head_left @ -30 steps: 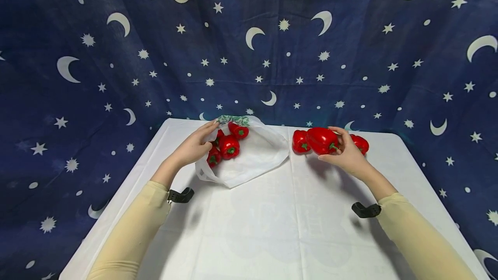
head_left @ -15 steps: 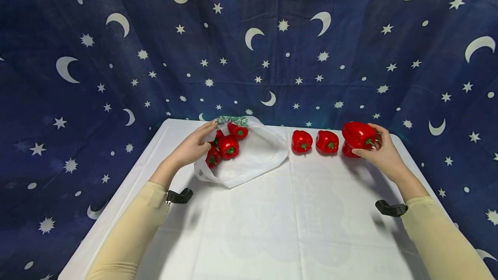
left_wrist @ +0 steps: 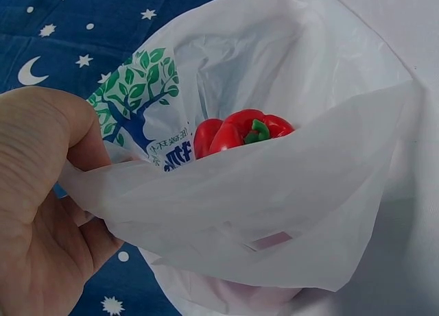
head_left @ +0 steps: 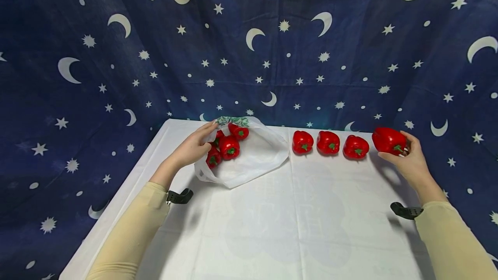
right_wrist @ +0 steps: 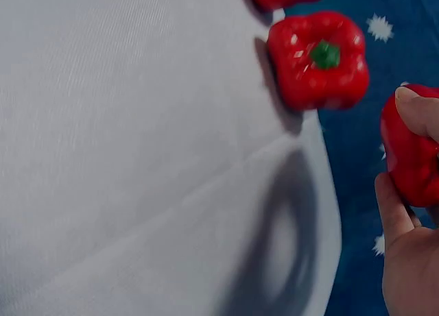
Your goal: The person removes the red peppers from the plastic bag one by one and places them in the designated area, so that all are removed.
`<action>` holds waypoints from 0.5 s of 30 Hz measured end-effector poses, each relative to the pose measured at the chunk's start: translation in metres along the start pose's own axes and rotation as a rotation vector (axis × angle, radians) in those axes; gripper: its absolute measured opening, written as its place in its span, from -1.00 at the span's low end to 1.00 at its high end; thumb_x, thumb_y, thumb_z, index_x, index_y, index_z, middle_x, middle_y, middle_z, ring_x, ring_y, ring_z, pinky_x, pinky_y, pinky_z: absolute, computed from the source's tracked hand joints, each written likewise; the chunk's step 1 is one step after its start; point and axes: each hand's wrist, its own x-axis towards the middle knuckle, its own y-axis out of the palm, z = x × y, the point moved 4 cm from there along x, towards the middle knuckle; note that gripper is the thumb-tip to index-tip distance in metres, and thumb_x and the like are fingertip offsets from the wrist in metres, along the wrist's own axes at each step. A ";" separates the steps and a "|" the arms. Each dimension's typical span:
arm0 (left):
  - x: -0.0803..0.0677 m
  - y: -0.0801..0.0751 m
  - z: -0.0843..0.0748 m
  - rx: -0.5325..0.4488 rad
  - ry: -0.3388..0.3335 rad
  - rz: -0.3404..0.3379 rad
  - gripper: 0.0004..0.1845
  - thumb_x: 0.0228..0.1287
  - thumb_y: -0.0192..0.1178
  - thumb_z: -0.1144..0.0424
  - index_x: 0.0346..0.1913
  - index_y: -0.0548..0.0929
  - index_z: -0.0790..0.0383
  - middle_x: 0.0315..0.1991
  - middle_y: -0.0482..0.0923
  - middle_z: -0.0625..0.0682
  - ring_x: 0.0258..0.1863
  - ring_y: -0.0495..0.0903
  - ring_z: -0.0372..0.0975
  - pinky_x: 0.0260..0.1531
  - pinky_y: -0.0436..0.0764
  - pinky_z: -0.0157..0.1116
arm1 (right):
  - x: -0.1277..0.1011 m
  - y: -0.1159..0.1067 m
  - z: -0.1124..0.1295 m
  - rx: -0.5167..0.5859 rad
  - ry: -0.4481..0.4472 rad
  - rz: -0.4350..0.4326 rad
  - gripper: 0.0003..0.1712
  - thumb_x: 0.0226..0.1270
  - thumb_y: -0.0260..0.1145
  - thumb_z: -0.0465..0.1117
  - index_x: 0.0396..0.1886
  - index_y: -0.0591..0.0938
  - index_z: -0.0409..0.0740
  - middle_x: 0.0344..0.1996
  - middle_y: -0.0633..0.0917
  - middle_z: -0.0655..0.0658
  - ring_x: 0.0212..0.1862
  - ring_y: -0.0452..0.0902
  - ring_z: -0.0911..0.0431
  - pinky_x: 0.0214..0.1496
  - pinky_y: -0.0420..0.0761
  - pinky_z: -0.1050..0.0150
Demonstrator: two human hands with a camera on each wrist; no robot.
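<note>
The right grip (head_left: 410,163) holds a pepper (head_left: 387,140), glossy red, smooth and plump with a green stem (head_left: 397,148), above the counter (head_left: 249,228). Left of that grip, three matching peppers (head_left: 327,141) sit in a row; the left grip (head_left: 194,144) pinches a thin white bag (head_left: 258,159) of peppers.

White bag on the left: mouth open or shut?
Open: the white bag gapes toward the head camera, and red peppers show inside it.
</note>
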 end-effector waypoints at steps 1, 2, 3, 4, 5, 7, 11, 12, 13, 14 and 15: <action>0.000 0.000 0.000 -0.001 0.000 -0.001 -0.25 0.41 -0.03 0.39 0.64 0.14 0.03 0.65 -0.09 -0.12 0.51 0.15 -0.12 -0.11 0.43 -0.10 | 0.002 0.000 -0.004 0.004 0.008 -0.007 0.18 0.35 0.44 0.06 0.69 -0.15 0.16 0.59 -0.02 -0.38 0.50 0.01 -0.33 0.39 0.28 0.38; -0.001 0.000 0.000 -0.001 0.001 -0.002 -0.25 0.41 -0.03 0.40 0.64 0.14 0.03 0.65 -0.09 -0.12 0.52 0.13 -0.12 -0.10 0.43 -0.10 | 0.003 0.000 -0.008 0.001 0.020 -0.013 0.19 0.35 0.44 0.06 0.69 -0.16 0.12 0.59 -0.03 -0.39 0.51 0.00 -0.34 0.45 0.24 0.26; -0.001 0.000 0.000 -0.001 0.002 -0.002 -0.25 0.41 -0.02 0.40 0.64 0.14 0.03 0.65 -0.09 -0.10 0.51 0.16 -0.12 -0.11 0.43 -0.10 | 0.005 0.000 -0.013 -0.001 0.030 -0.018 0.20 0.35 0.44 0.06 0.69 -0.17 0.08 0.59 -0.04 -0.39 0.52 -0.01 -0.34 0.49 0.20 0.14; 0.000 0.000 0.000 0.001 0.003 -0.002 -0.25 0.41 -0.02 0.40 0.64 0.14 0.03 0.65 -0.09 -0.10 0.51 0.16 -0.12 -0.12 0.44 -0.10 | 0.007 0.000 -0.017 -0.004 0.041 -0.019 0.21 0.35 0.44 0.06 0.69 -0.19 0.03 0.60 -0.06 -0.40 0.53 -0.04 -0.36 0.51 0.15 -0.01; 0.000 0.000 0.000 0.004 0.005 -0.002 -0.25 0.41 -0.02 0.40 0.64 0.14 0.04 0.65 -0.09 -0.10 0.51 0.16 -0.12 -0.13 0.44 -0.10 | 0.009 0.001 -0.021 -0.006 0.052 -0.020 0.22 0.35 0.44 0.06 0.69 -0.20 -0.02 0.60 -0.07 -0.41 0.54 -0.07 -0.38 0.51 0.12 -0.12; 0.000 0.000 -0.001 0.008 0.011 -0.002 -0.25 0.41 -0.02 0.42 0.64 0.14 0.05 0.65 -0.09 -0.09 0.50 0.16 -0.13 -0.15 0.45 -0.10 | 0.012 0.002 -0.028 -0.014 0.070 -0.016 0.23 0.37 0.42 0.04 0.67 -0.23 -0.12 0.60 -0.10 -0.43 0.55 -0.13 -0.42 0.46 0.07 -0.28; 0.001 0.000 -0.001 0.011 0.023 -0.003 -0.24 0.41 -0.02 0.44 0.64 0.13 0.07 0.65 -0.09 -0.11 0.51 0.15 -0.13 -0.18 0.45 -0.09 | 0.016 0.005 -0.038 -0.031 0.108 -0.015 0.22 0.39 0.41 -0.01 0.65 -0.26 -0.21 0.59 -0.12 -0.47 0.55 -0.18 -0.46 0.41 0.07 -0.37; 0.001 0.000 -0.001 0.012 0.024 -0.004 -0.24 0.40 -0.02 0.45 0.64 0.14 0.07 0.65 -0.09 -0.12 0.51 0.14 -0.13 -0.17 0.44 -0.10 | 0.017 0.006 -0.040 -0.036 0.116 -0.016 0.22 0.40 0.41 -0.02 0.65 -0.27 -0.21 0.59 -0.13 -0.48 0.55 -0.18 -0.46 0.40 0.08 -0.38; 0.001 0.000 -0.001 0.013 0.024 -0.005 -0.24 0.40 -0.02 0.45 0.64 0.14 0.07 0.65 -0.09 -0.12 0.51 0.14 -0.13 -0.16 0.44 -0.10 | 0.018 0.007 -0.043 -0.042 0.123 -0.018 0.22 0.39 0.41 -0.03 0.65 -0.27 -0.22 0.59 -0.13 -0.48 0.55 -0.19 -0.46 0.39 0.08 -0.40; 0.001 0.000 -0.001 0.013 0.024 -0.003 -0.24 0.40 -0.02 0.44 0.64 0.14 0.07 0.65 -0.09 -0.12 0.48 0.19 -0.12 -0.18 0.44 -0.10 | 0.019 0.008 -0.044 -0.047 0.126 -0.019 0.23 0.39 0.41 -0.03 0.65 -0.27 -0.22 0.59 -0.13 -0.49 0.54 -0.19 -0.47 0.39 0.09 -0.40; 0.000 0.000 -0.001 0.013 0.023 -0.002 -0.24 0.40 -0.03 0.44 0.64 0.14 0.07 0.65 -0.09 -0.12 0.45 0.24 -0.11 -0.21 0.44 -0.10 | 0.021 0.009 -0.046 -0.053 0.127 -0.020 0.23 0.38 0.42 -0.04 0.65 -0.26 -0.22 0.58 -0.13 -0.49 0.54 -0.19 -0.47 0.38 0.09 -0.41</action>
